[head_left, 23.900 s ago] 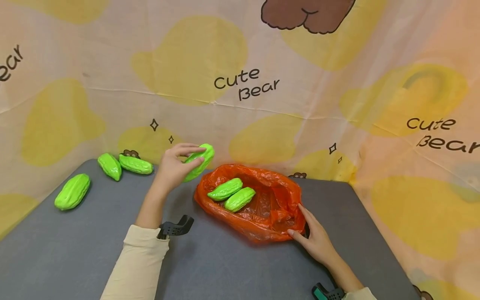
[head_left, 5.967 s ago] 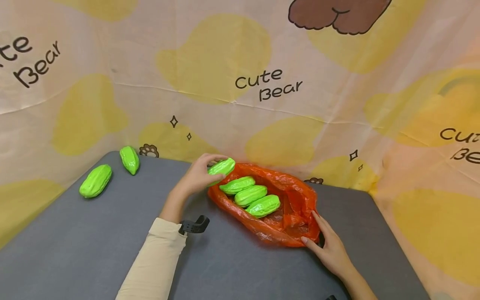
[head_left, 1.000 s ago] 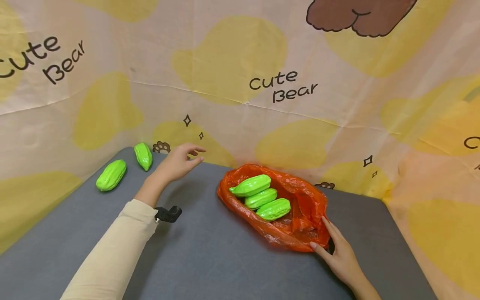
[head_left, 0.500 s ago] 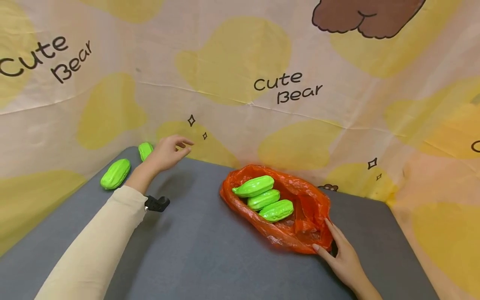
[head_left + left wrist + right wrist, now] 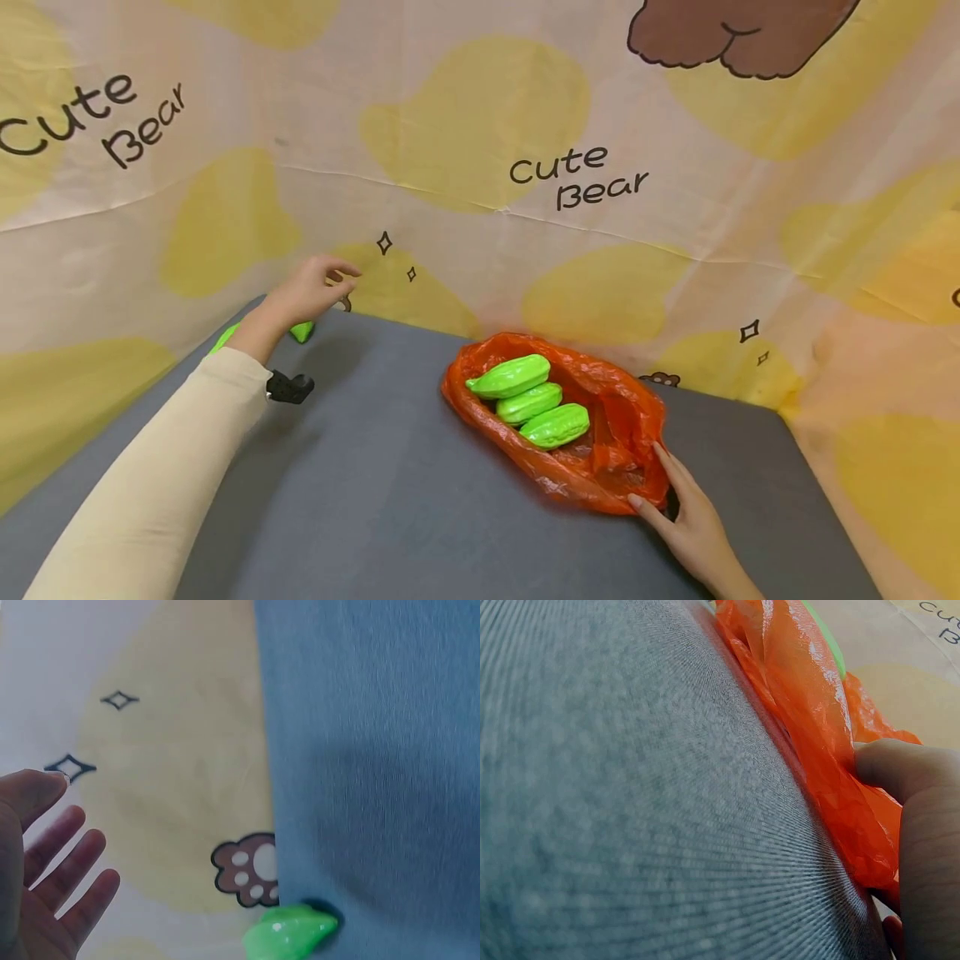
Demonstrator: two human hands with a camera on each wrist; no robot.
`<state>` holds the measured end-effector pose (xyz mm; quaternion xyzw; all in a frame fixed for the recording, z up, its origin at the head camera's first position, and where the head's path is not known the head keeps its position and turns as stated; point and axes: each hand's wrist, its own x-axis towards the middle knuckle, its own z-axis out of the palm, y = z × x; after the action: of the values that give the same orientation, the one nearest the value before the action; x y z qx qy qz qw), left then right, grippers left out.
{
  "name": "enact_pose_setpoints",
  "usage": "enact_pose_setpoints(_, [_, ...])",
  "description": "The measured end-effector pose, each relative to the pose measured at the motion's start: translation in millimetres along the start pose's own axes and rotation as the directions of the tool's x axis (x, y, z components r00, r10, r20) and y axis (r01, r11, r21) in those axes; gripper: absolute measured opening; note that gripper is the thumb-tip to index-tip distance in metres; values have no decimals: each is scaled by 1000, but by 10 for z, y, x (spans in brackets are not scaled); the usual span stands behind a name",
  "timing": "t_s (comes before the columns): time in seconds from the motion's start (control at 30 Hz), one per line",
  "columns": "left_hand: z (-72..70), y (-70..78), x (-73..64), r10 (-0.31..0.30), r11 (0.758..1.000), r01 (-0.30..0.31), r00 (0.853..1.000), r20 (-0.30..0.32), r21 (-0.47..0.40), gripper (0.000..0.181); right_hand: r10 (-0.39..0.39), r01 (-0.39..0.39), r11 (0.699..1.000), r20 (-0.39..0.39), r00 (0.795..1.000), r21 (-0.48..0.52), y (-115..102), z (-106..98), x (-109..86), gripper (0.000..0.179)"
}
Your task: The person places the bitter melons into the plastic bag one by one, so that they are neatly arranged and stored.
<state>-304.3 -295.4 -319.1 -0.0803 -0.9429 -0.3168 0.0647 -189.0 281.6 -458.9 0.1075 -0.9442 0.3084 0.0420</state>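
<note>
left hand (image 5: 315,285) kinda hovering, fingers loosely spread, green gourd (image 5: 302,331) peeking out below it, second gourd (image 5: 226,337) behind its wrist, right hand (image 5: 692,515) pinching the orange bag (image 5: 551,481), three gourds (image 5: 529,404) sitting inside, left of that hand

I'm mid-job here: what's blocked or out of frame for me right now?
Head view: the near table gourd and far table gourd, mostly behind the left arm.
Left wrist view: far gourd, cut off by the bottom edge.
Head view: anything beneath the bagged gourds.
Right wrist view: inside the bag, behind its wall; right hand, cropped at the right edge.
</note>
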Motion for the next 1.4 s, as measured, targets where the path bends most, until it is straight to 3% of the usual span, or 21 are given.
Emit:
enact_pose_setpoints(0.2, [-64, -180, 35, -24, 999, 25, 999, -27, 44, 38, -20, 20, 1000, -30, 999, 18, 22, 30, 5, 86])
enact_pose_setpoints(0.43, [-34, -429, 61, -59, 998, 60, 997, -45, 12, 40, -18, 19, 1000, -38, 999, 21, 42, 21, 22, 86])
enact_pose_setpoints(0.73, [44, -660, 28, -137, 990, 137, 991, 0, 14, 53, -17, 17, 1000, -35, 999, 10, 54, 28, 20, 85])
enact_pose_setpoints(1.13, [35, -830, 82, -183, 979, 185, 983, -34, 87, 49, -8, 8, 1000, -39, 999, 12, 43, 6, 21, 86])
enact_pose_setpoints(1.4, [91, -950, 41, -212, 969, 214, 977, -31, 124, 51, 8, -8, 1000, -21, 1000, 0, 31, 22, 31, 86])
